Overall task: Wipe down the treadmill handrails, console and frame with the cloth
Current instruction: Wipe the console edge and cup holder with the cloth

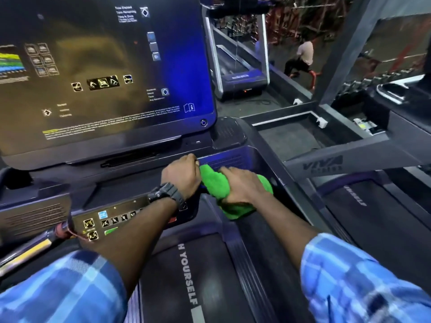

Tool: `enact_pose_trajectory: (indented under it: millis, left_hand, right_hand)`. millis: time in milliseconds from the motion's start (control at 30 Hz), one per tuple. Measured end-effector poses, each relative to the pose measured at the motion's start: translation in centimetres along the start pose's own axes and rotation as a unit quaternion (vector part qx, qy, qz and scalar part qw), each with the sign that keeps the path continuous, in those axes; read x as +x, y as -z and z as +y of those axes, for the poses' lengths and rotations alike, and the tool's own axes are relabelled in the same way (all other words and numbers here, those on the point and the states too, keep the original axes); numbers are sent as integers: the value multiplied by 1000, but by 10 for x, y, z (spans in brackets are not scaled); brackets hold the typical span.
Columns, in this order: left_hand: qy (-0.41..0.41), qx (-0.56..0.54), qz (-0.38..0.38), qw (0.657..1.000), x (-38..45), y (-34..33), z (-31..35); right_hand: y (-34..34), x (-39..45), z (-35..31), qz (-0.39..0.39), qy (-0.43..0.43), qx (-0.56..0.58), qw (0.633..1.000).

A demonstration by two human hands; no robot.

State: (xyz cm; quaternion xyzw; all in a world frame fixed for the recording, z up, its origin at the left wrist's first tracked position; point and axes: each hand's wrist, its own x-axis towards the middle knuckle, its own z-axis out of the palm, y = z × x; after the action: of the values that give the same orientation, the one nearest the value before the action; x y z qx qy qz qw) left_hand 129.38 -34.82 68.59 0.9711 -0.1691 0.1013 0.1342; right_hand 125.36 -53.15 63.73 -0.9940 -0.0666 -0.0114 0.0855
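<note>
From the head camera, the green cloth (pixel 218 184) sits bunched at the right end of the treadmill console (pixel 130 183), just below the big display screen (pixel 105 73) and above the front of the running belt (pixel 186 276). The right hand (pixel 242 185) lies on top of the cloth, its grip curled round the bunched fabric, with cloth showing on both sides of the hand and hanging below it. The left hand (pixel 180 176) is just left of the cloth, touching its edge; the fingers are curled and the thumb meets the fabric, so its grip seems to pinch the cloth's left end. A dark wristwatch (pixel 166 194) sits on the left wrist, over the button panel (pixel 112 222) of the console. Both forearms come out of blue checked sleeves (pixel 63 290). Right of the console, a grey frame bar (pixel 338 159) carries a logo. Beyond the console stands another treadmill (pixel 240 66), and a person (pixel 303 59) farther off.
</note>
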Motion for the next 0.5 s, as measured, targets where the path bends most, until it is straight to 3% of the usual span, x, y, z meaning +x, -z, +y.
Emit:
enact_pose_trajectory:
  millis: [133, 200, 333, 433, 500]
  left_hand:
    - [1, -23, -21, 1000, 19, 0, -1]
    - [-3, -67, -44, 997, 30, -4, -6]
    - [62, -239, -87, 965, 48, -12, -7]
    - [100, -335, -71, 934, 48, -17, -6]
    - [133, -372, -38, 918, 48, -20, -11]
  right_hand:
    - [-19, -30, 9, 63, 39, 5, 997]
    - [-11, -39, 32, 51, 20, 77, 996]
    - [16, -12, 42, -23, -143, 180, 973]
    - [14, 22, 32, 77, -308, 248, 915]
    - [11, 45, 19, 152, -331, 241, 900]
